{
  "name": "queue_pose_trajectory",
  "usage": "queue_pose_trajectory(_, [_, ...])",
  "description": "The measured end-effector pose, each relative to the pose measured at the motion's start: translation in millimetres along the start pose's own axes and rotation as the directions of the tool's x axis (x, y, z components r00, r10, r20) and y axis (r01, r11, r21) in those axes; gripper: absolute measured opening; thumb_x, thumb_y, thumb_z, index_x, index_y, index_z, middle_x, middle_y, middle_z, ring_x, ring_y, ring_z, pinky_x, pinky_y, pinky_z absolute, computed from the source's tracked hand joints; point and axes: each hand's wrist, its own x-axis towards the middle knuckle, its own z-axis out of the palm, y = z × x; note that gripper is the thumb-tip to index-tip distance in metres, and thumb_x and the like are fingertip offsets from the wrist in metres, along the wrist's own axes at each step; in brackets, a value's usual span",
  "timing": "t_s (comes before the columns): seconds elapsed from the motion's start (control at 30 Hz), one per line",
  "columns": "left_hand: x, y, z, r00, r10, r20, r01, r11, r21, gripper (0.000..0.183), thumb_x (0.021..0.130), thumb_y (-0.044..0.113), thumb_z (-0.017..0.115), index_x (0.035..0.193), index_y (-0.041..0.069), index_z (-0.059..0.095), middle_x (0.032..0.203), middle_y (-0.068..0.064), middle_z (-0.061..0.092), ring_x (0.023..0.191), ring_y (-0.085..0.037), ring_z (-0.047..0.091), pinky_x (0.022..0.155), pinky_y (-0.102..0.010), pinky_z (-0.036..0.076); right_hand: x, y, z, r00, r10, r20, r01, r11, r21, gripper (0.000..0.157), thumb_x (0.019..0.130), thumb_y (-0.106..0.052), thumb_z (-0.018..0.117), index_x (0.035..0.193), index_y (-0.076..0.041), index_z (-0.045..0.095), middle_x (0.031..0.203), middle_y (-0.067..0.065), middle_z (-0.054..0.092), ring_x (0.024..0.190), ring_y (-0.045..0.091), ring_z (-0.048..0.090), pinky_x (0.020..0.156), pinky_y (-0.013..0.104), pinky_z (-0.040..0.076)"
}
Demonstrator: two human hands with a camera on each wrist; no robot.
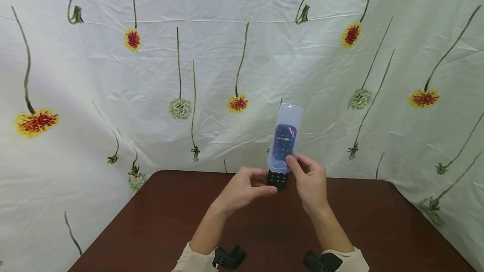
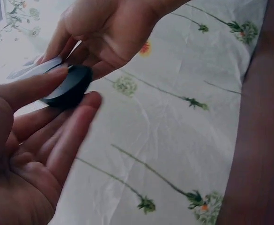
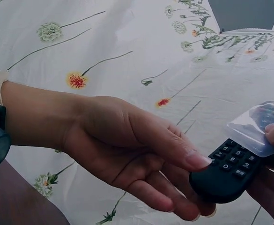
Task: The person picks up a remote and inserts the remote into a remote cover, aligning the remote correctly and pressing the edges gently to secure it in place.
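A black remote control (image 1: 277, 181) is held up above the table, its lower end bare and its upper part inside a translucent sleeve (image 1: 290, 114). The sleeve reaches well past the remote's top. My left hand (image 1: 242, 190) pinches the bare lower end, thumb on the key side and fingers behind. With the thumb on its front, my right hand (image 1: 313, 183) grips the sleeve and the remote in it near the sleeve's lower opening. White-marked number keys on the remote (image 3: 223, 183) show below the sleeve edge (image 3: 256, 140) in the right wrist view.
A dark reddish-brown table (image 1: 170, 221) lies beneath both hands. Behind it and at its sides hangs a white cloth (image 1: 211, 66) printed with flowers. Black wrist devices (image 1: 228, 258) sit at both cuffs.
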Motion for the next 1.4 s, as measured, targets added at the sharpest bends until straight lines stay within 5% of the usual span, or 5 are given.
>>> queue_pose_trajectory(0.27, [-8.6, 7.2, -18.9, 0.989, 0.037, -0.141, -0.024, 0.995, 0.092, 0.045, 0.097, 0.016, 0.075, 0.138, 0.001, 0.064, 0.122, -0.011, 0.069, 0.113, -0.026, 0.066, 0.092, -0.039, 0.056, -2.5, 4.9, 4.8, 0.998, -0.037, 0.043, 0.038, 0.999, -0.028, 0.022, 0.097, -0.001, 0.071, 0.114, 0.012, 0.073, 0.104, 0.023, 0.074, 0.092, 0.016, 0.071, 0.08, 0.025, 0.057])
queue_pose_trajectory(0.53, [-6.0, 12.3, -14.6, 0.9, 0.195, -0.391, -0.183, 0.981, 0.068, 0.034, 0.101, 0.016, 0.07, 0.131, 0.0, 0.068, 0.128, -0.013, 0.068, 0.117, -0.027, 0.063, 0.088, -0.038, 0.058, -8.1, 10.0, 13.7, 0.988, -0.05, 0.148, 0.069, 0.989, -0.132, 0.023, 0.096, -0.01, 0.075, 0.114, 0.005, 0.077, 0.105, 0.012, 0.077, 0.1, 0.02, 0.071, 0.092, 0.033, 0.054])
queue_pose_trajectory(1.07, [-4.7, 10.3, -11.7, 0.844, 0.26, -0.469, -0.27, 0.962, 0.047, 0.026, 0.096, 0.005, 0.075, 0.119, -0.006, 0.074, 0.107, -0.017, 0.074, 0.093, -0.026, 0.071, 0.078, -0.032, 0.059, -11.0, 7.9, 15.1, 0.944, 0.027, 0.328, 0.034, 0.983, -0.18, 0.028, 0.098, -0.017, 0.074, 0.121, -0.002, 0.075, 0.112, 0.006, 0.076, 0.113, 0.022, 0.066, 0.1, 0.051, 0.048])
queue_pose_trajectory(1.23, [-5.1, 11.6, -11.2, 0.83, 0.24, -0.504, -0.263, 0.964, 0.028, 0.027, 0.096, 0.005, 0.075, 0.12, -0.006, 0.073, 0.107, -0.018, 0.074, 0.093, -0.026, 0.071, 0.078, -0.032, 0.059, -6.9, 4.9, 7.4, 0.881, 0.134, 0.453, -0.025, 0.971, -0.239, 0.043, 0.093, -0.021, 0.081, 0.132, -0.007, 0.07, 0.116, 0.003, 0.073, 0.109, 0.022, 0.067, 0.091, 0.047, 0.053])
queue_pose_trajectory(1.4, [-4.9, 12.1, -10.6, 0.81, 0.235, -0.537, -0.267, 0.964, 0.019, 0.028, 0.096, 0.005, 0.075, 0.122, -0.004, 0.073, 0.109, -0.016, 0.075, 0.095, -0.027, 0.071, 0.08, -0.033, 0.059, -4.6, 12.2, 2.9, 0.733, 0.226, 0.641, 0.016, 0.937, -0.348, 0.044, 0.09, -0.018, 0.083, 0.129, -0.007, 0.069, 0.107, -0.002, 0.074, 0.093, 0.017, 0.07, 0.082, 0.041, 0.056])
